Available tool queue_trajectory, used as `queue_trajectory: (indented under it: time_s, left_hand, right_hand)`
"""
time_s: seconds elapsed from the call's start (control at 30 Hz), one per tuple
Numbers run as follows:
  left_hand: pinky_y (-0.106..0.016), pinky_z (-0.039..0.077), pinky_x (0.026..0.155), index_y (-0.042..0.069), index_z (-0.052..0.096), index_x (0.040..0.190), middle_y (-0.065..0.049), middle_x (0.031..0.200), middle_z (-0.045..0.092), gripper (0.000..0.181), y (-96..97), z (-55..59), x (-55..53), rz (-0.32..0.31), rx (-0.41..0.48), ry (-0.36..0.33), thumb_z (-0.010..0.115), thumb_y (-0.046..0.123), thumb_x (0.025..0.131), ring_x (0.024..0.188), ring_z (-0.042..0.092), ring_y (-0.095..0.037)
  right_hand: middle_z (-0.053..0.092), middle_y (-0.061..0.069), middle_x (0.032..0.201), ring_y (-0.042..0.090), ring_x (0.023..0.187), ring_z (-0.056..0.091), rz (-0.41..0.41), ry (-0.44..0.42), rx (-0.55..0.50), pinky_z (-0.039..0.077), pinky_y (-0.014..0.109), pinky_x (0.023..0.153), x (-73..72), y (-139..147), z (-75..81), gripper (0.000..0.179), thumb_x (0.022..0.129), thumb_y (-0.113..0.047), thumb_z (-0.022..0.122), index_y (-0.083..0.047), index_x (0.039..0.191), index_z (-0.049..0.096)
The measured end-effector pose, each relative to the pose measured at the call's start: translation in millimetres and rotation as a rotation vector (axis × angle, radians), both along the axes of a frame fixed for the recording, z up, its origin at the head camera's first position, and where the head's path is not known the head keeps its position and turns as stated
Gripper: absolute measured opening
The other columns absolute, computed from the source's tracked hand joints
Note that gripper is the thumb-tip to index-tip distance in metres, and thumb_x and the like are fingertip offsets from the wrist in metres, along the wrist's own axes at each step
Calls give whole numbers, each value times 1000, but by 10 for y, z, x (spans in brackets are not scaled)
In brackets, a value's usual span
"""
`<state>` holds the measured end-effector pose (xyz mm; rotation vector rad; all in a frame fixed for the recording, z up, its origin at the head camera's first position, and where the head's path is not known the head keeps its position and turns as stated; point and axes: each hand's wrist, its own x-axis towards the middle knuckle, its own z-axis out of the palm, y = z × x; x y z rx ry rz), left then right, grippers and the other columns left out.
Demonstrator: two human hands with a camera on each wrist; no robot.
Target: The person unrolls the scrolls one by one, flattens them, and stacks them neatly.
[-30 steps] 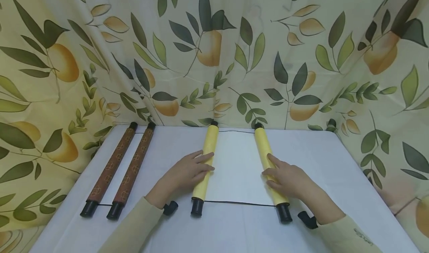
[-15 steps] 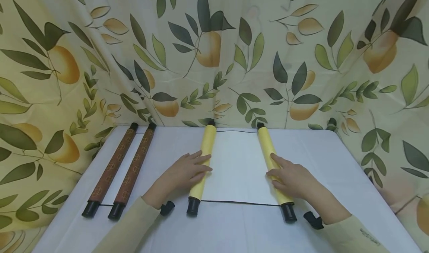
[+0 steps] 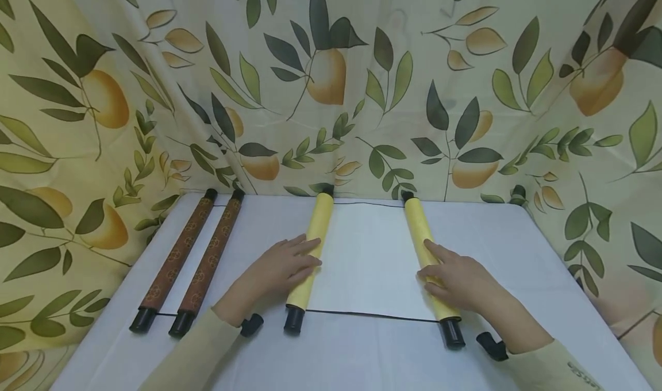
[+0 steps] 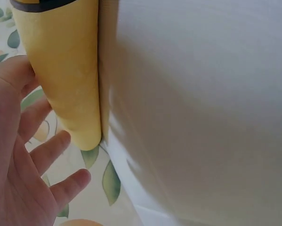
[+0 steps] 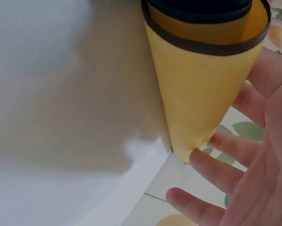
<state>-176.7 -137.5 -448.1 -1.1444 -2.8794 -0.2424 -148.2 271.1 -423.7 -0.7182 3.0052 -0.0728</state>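
A yellow scroll lies partly unrolled at mid table, with a white sheet (image 3: 369,259) edged in black between its left roll (image 3: 319,218) and right roll (image 3: 416,221). Black knobs cap both rolls. My left hand (image 3: 279,269) rests its extended fingers over the left roll; in the left wrist view the fingers spread beside the yellow tube (image 4: 68,70). Across the sheet, my right hand (image 3: 465,282) touches the right roll with loosely spread fingers. The right wrist view shows that roll's layered, dark-trimmed end (image 5: 206,47) close up, with fingertips against its side.
To the left lies a brown patterned scroll, its left roll (image 3: 176,256) and right roll (image 3: 212,259) close together. A white cloth (image 3: 351,362) covers the table. Behind and at the sides hangs a curtain (image 3: 383,92) printed with fruit and leaves. Each wrist carries a small black camera.
The two yellow rolls have moved apart, the left one slightly leftward and the right one rightward, each with its hand. More white sheet shows between them. The brown scroll stays put.
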Motion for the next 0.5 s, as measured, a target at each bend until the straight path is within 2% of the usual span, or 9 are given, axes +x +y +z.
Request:
queue_trajectory:
  time_s: [0.13, 0.23, 0.4, 0.5]
  left_hand:
    - [-55, 34, 112, 28, 63, 133, 3, 157, 40, 35, -40, 19, 26, 0, 9, -35, 48, 42, 105, 148, 30, -31]
    - [-56, 34, 112, 29, 63, 134, 3, 158, 39, 37, -68, 12, 34, 16, 3, -43, 48, 44, 104, 149, 30, -29]
    - [-53, 37, 111, 33, 65, 131, 1, 156, 42, 31, -79, -14, 37, 43, -5, -7, 54, 37, 103, 146, 35, -27]
    - [-52, 40, 109, 34, 67, 129, -1, 155, 44, 29, -74, 8, 22, 49, -17, 19, 57, 34, 102, 144, 39, -26]
  right_hand:
    - [39, 22, 154, 44, 126, 54, 4, -2, 2, 49, 59, 93, 27, 11, 24, 31, 84, -39, 78, -26, 112, 75]
    - [40, 22, 153, 44, 127, 53, 14, 5, 15, 49, 57, 95, 33, 26, 33, 31, 83, -35, 79, -25, 112, 75]
    - [42, 22, 152, 45, 128, 52, 5, -1, 50, 49, 58, 95, 36, 63, 28, 28, 85, -27, 76, -24, 113, 76]
    - [43, 22, 151, 46, 129, 50, -8, -13, 47, 48, 59, 96, 28, 98, 28, 27, 86, -28, 74, -25, 113, 76]
